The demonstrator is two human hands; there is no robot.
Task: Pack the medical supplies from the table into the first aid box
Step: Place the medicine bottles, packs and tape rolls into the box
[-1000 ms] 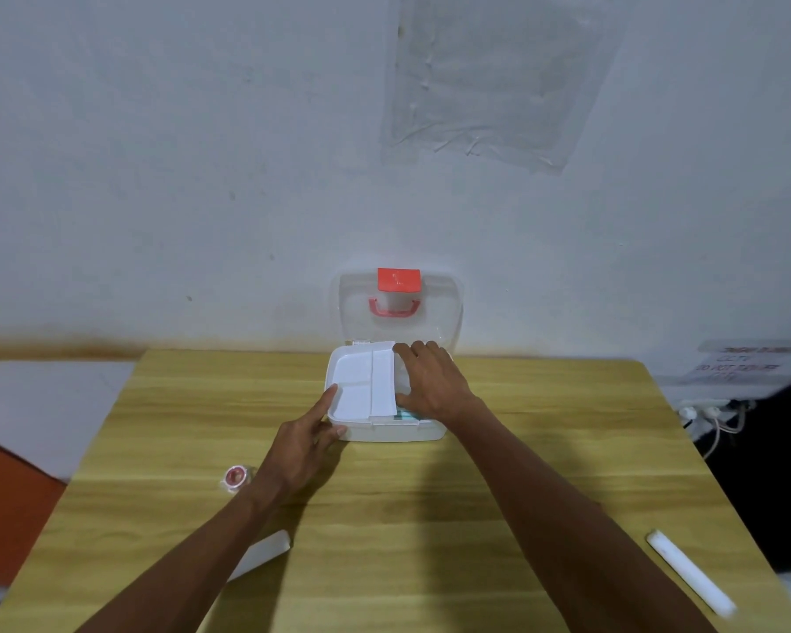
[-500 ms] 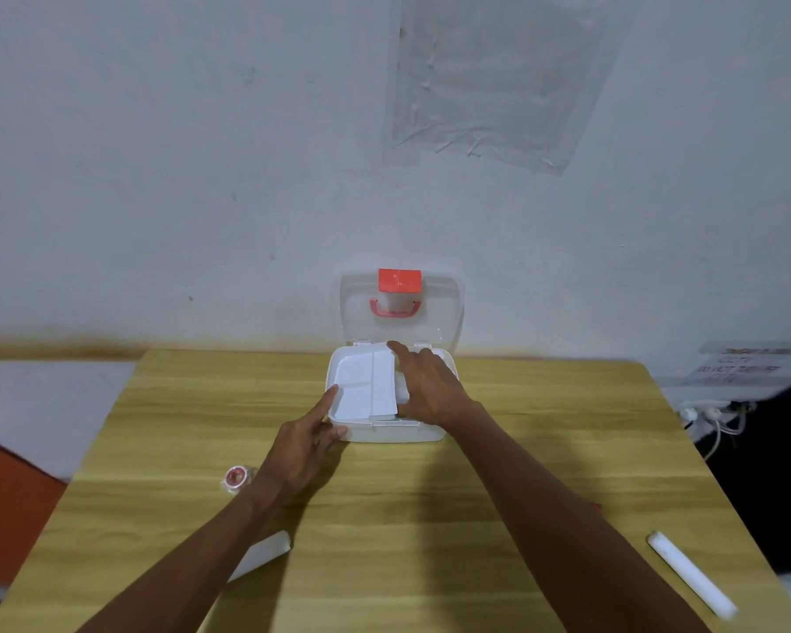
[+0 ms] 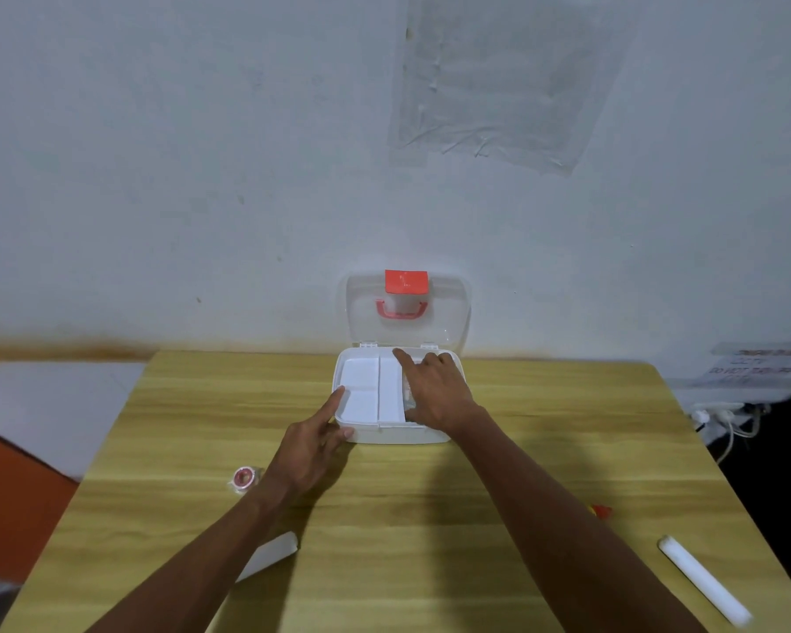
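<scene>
**Both hands at the open box**

The first aid box [image 3: 396, 434] stands open at the worktop's [image 3: 407, 541] 12 o'clock edge. The left hand [image 3: 309, 447] touches its 9 o'clock rim with straight fingers [image 3: 331, 403]. The right hand [image 3: 434, 395] lies inside, fingers loosely spread. A tape roll [image 3: 243, 476] lies at 8 o'clock.

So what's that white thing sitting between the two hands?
In the head view, the white divided tray inside the open first aid box lies between the left hand and the right hand.
</scene>
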